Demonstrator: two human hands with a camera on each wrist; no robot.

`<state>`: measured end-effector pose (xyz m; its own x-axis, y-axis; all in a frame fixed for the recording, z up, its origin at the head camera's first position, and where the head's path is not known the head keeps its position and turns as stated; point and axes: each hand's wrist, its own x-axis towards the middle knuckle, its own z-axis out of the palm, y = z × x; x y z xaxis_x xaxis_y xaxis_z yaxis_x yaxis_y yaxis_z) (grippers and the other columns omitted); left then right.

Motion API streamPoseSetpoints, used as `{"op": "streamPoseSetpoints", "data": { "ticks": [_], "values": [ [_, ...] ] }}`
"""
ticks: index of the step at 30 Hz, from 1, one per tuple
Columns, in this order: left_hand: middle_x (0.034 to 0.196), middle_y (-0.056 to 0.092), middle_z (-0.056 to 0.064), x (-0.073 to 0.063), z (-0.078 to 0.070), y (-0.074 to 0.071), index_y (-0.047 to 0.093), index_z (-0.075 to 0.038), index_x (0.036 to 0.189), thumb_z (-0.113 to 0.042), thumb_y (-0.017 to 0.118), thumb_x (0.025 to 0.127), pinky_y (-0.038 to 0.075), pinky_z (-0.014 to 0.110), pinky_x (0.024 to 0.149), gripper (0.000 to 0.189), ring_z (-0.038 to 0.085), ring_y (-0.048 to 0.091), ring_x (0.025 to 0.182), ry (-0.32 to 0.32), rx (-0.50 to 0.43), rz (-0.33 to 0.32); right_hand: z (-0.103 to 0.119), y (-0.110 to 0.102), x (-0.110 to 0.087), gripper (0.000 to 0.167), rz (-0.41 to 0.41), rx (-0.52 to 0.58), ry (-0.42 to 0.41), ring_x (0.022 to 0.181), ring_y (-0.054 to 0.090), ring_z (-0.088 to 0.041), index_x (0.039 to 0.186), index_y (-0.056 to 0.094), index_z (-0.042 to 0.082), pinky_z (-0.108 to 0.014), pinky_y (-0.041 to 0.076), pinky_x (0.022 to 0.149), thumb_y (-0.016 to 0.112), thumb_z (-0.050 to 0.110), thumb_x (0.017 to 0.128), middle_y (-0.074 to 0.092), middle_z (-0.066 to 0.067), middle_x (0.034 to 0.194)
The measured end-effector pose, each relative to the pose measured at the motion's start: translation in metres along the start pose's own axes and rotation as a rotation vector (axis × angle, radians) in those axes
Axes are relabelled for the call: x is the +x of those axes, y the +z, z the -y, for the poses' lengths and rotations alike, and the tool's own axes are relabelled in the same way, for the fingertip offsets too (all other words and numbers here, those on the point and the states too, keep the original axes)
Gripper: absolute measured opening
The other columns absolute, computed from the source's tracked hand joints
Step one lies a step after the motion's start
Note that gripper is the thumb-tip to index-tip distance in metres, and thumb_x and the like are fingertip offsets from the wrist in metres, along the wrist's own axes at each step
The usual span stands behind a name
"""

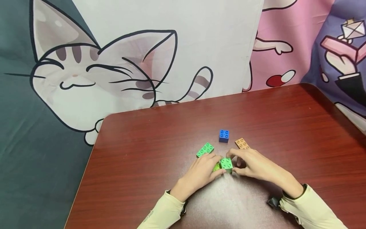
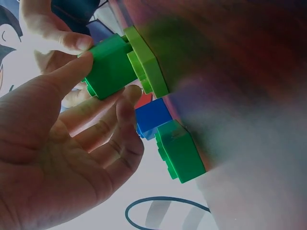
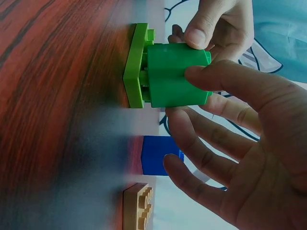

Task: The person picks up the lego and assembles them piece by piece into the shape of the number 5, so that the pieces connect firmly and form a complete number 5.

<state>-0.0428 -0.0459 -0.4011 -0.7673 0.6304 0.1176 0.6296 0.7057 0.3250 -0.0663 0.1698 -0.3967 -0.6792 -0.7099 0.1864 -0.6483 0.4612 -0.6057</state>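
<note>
The left hand [image 1: 201, 168] and right hand [image 1: 254, 163] together pinch a glossy, squarish green brick [image 1: 226, 164], studs upward, over a thinner lime plate [image 3: 135, 69] extending leftward at the wood-grained worktop [image 1: 137, 178]. Beyond lie a diagonal oblong block [image 1: 205, 149], also green, a blue block [image 1: 224, 136] and a studded tan block [image 1: 241, 144].

My left grip [image 1: 200, 171] and right grip [image 1: 253, 163] hold a square green toy brick [image 1: 227, 163] beside a lime-green brick [image 1: 216, 167]. On the table [image 1: 134, 181], a long green brick [image 1: 205, 149] lies just beyond my left, a tan brick [image 1: 241, 143] beyond my right, a blue brick [image 1: 224, 136] farther out.
</note>
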Motion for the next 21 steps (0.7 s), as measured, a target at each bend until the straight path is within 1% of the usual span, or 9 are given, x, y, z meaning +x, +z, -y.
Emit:
{"op": "streamPoseSetpoints", "data": {
  "ticks": [8,15,21],
  "values": [
    [0.106,0.064,-0.001,0.0028,0.0009,0.0009,0.063,-0.010,0.113,-0.035,0.063,0.088,0.047,0.023,0.080,0.036,0.010,0.058,0.096,0.004,-0.055,-0.011,-0.0017,-0.0019,-0.0004,0.035,0.000,-0.009,-0.008,0.065,0.054,-0.003,0.097,0.057,0.019,-0.024,0.047,0.057,0.072,0.001,0.070,0.057,0.010,0.074],
    [0.102,0.067,-0.004,0.0057,0.0011,0.0026,0.066,-0.010,0.109,-0.034,0.065,0.086,0.045,0.024,0.082,0.033,0.008,0.059,0.088,0.023,-0.067,-0.016,-0.0030,-0.0009,-0.0006,0.035,0.003,0.008,-0.010,0.064,0.054,-0.002,0.095,0.057,0.018,-0.023,0.047,0.056,0.071,-0.001,0.069,0.057,0.011,0.074],
    [0.086,0.065,-0.008,0.0082,-0.0021,0.0032,0.067,-0.011,0.100,-0.034,0.065,0.086,0.045,0.024,0.074,0.026,0.004,0.053,0.072,0.010,-0.063,-0.012,-0.0053,-0.0006,-0.0013,0.035,-0.016,0.017,-0.039,0.061,0.052,0.001,0.093,0.056,0.018,-0.022,0.046,0.054,0.073,-0.001,0.068,0.055,0.014,0.071]
  ]
}}
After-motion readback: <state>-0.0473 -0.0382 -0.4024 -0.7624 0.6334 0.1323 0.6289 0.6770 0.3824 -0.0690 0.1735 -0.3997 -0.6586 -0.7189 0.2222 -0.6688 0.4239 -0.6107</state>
